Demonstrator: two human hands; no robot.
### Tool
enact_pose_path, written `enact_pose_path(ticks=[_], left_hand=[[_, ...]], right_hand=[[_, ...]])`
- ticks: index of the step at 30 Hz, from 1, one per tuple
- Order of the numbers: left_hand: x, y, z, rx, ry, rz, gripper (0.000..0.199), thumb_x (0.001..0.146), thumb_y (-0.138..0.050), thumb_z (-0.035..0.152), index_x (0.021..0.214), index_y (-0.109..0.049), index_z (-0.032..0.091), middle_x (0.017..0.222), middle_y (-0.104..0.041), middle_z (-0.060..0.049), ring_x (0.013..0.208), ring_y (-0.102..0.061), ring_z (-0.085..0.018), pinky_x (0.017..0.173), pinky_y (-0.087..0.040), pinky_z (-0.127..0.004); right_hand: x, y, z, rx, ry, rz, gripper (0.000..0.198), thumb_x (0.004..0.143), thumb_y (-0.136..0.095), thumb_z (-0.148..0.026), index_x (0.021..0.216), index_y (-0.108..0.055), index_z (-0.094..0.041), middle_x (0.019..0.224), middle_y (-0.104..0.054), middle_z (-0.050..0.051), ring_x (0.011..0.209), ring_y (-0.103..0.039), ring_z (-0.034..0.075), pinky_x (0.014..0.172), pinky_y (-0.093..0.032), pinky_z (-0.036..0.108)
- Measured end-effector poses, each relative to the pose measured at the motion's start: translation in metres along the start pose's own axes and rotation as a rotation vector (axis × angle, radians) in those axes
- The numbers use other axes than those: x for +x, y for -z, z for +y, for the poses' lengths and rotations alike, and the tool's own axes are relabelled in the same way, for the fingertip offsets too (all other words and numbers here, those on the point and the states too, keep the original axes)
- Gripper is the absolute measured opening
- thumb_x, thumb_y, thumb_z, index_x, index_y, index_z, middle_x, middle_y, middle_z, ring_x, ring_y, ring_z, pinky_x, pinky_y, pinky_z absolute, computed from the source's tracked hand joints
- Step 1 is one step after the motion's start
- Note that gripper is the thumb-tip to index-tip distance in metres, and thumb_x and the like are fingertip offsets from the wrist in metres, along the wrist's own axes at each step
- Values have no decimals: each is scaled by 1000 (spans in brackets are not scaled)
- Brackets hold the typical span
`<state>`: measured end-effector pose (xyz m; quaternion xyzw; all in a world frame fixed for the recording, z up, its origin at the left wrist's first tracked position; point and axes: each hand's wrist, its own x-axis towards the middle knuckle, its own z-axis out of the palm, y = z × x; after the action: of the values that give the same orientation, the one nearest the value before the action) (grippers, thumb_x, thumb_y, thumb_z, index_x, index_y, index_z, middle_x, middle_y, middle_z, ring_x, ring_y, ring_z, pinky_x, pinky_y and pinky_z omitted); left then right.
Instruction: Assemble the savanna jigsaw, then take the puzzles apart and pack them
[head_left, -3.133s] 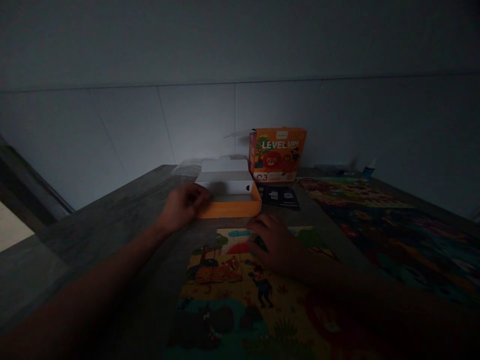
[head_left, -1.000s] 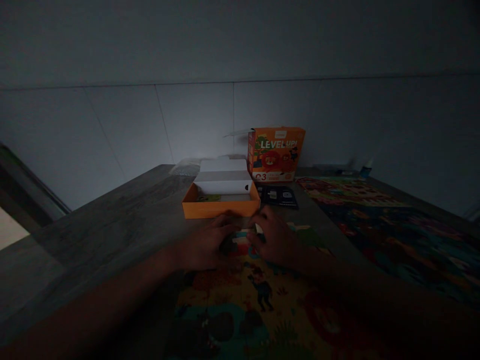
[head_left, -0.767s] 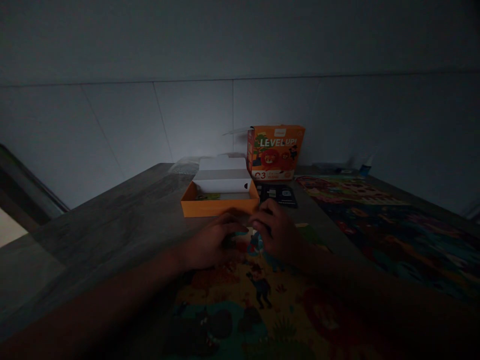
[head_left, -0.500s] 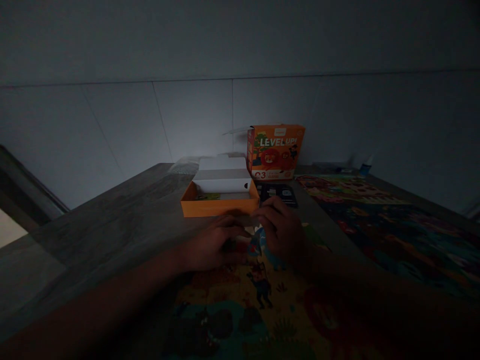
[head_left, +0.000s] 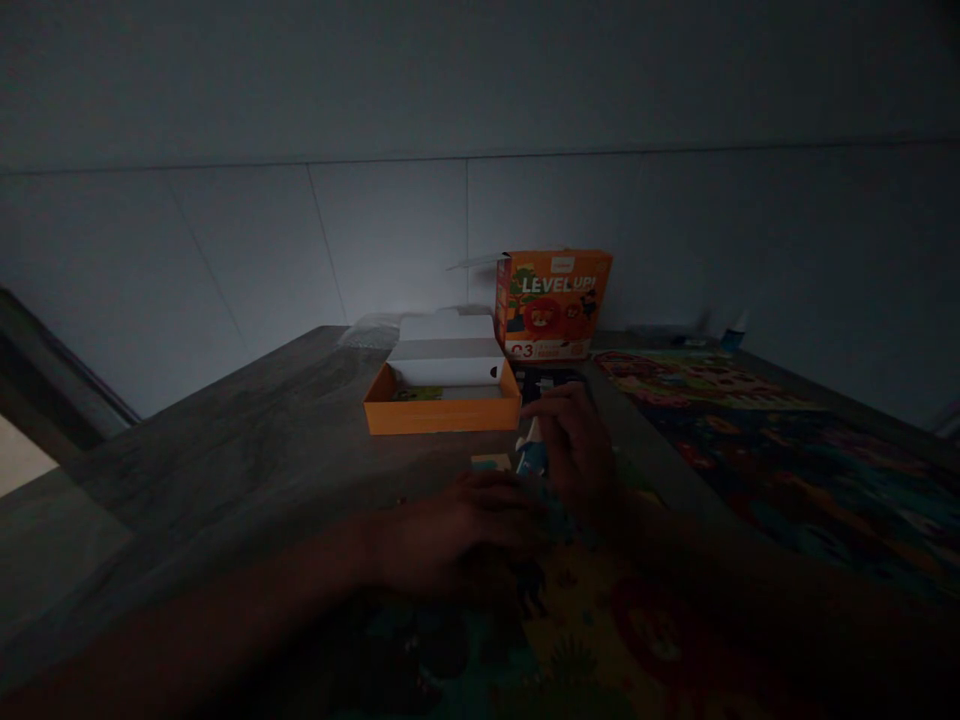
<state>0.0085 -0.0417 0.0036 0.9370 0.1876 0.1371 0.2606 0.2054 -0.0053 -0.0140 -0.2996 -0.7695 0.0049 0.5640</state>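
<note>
Across the dim table (head_left: 247, 450), the left hand (head_left: 465, 530) lies over the puzzle (head_left: 570, 645), its grip hidden from me; just beyond its fingertips, a blue-and-white piece (head_left: 532, 456) leans up rightward, apparently pinched by the nearer right hand (head_left: 576, 440).

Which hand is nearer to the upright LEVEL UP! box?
Right. The right hand is on the near side of the LEVEL UP! box, with the dark card between them; the left hand is farther back and leftward, over the puzzle.
</note>
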Motion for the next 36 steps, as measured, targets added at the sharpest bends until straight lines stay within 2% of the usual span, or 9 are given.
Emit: enact_pose_path(ticks=[4, 8, 14, 19, 23, 26, 28, 33, 36], left_hand=[[-1, 0, -12, -184, 134, 207, 24, 86, -69, 35, 104, -72, 20, 121, -65, -8, 109, -61, -23, 95, -49, -36], [-3, 2, -20, -372, 155, 253, 22, 91, -61, 34, 90, -76, 18, 97, -72, -6, 90, -66, -19, 83, -53, -34], [-1, 1, -24, -416, 249, 411, 28, 89, -62, 33, 113, -72, 23, 98, -76, -5, 86, -69, -20, 81, -56, -36], [-2, 13, -32, -510, 465, 739, 37, 87, -60, 36, 115, -71, 14, 72, -74, -5, 58, -69, -16, 52, -55, -24], [-5, 29, -38, -470, 548, 938, 50, 88, -60, 32, 133, -56, 11, 97, -75, -13, 56, -69, -15, 41, -50, -20], [-7, 32, -42, -440, 598, 899, 64, 87, -62, 31, 146, -39, 19, 129, -62, -17, 59, -70, -15, 35, -46, -18], [-8, 29, -44, -394, 607, 855, 67, 88, -62, 34, 148, -35, 24, 138, -54, -17, 58, -69, -14, 33, -43, -18], [-9, 23, -43, -158, 495, 779, 45, 89, -58, 37, 129, -56, 16, 120, -65, -14, 59, -65, -11, 50, -53, -23], [-9, 22, -37, -27, 414, 570, 32, 89, -56, 35, 112, -66, 16, 101, -70, -9, 67, -65, -14, 60, -55, -27]], right_hand=[[-2, -5, 2, 43, -3, -83, 23, 95, -34, -13, 99, -55, -22, 94, -54, 7, 88, -55, 20, 77, -47, 36], [-4, -8, 3, 77, -15, -129, 18, 94, -40, -14, 102, -54, -22, 98, -56, 7, 94, -56, 20, 80, -47, 35], [-9, -14, 10, 140, -110, -212, 18, 93, -47, -17, 109, -53, -20, 106, -59, 9, 97, -59, 20, 83, -49, 34], [-13, -17, 16, 45, -243, -342, 28, 96, -42, -25, 121, -51, -17, 115, -62, 13, 107, -58, 24, 94, -46, 41], [-15, -15, 14, -192, -212, -580, 37, 87, -57, -32, 117, -56, -10, 113, -62, 18, 110, -54, 32, 96, -42, 48], [-15, -14, 12, -244, -170, -650, 44, 85, -59, -30, 122, -55, -7, 116, -59, 20, 110, -52, 32, 97, -41, 48], [-15, -13, 12, -232, -168, -674, 43, 85, -58, -29, 122, -54, -7, 118, -58, 20, 110, -51, 31, 97, -41, 48], [-12, -14, 15, -210, -162, -709, 38, 86, -59, -31, 116, -57, -7, 112, -59, 20, 105, -52, 30, 93, -41, 47], [-10, -16, 15, -179, -187, -700, 32, 89, -55, -32, 111, -59, -8, 107, -61, 17, 101, -54, 27, 91, -42, 43]])
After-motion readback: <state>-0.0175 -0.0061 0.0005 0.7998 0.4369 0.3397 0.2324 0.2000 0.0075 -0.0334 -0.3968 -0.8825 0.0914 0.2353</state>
